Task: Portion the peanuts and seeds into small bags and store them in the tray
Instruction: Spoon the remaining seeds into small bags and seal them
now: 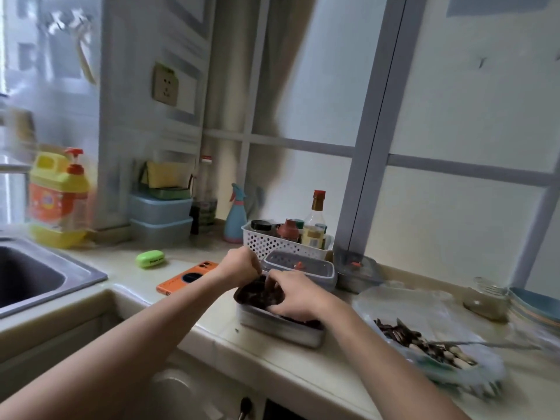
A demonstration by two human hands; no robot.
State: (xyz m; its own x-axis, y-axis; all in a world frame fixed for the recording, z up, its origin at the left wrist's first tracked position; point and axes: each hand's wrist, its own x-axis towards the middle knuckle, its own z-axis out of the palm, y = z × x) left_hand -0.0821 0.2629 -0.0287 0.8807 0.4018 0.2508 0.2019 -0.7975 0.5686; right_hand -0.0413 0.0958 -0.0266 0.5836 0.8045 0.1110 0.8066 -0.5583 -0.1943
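Gripping small bag (257, 294) of dark contents with left hand (241, 265) and right hand (292, 295), fingers curled, forearms stretched forward, over metal tray (281, 330) on worktop (272, 368).

You are working in a home kitchen. Evidence: a steel sink (36, 277) set in a tiled counter (188, 256), a detergent jug (57, 192) beside it, sponges (165, 175) on stacked tubs (160, 216), a basket (272, 245) of sauce bottles (316, 219) at the back, and a wall socket (165, 84) above the tubs.
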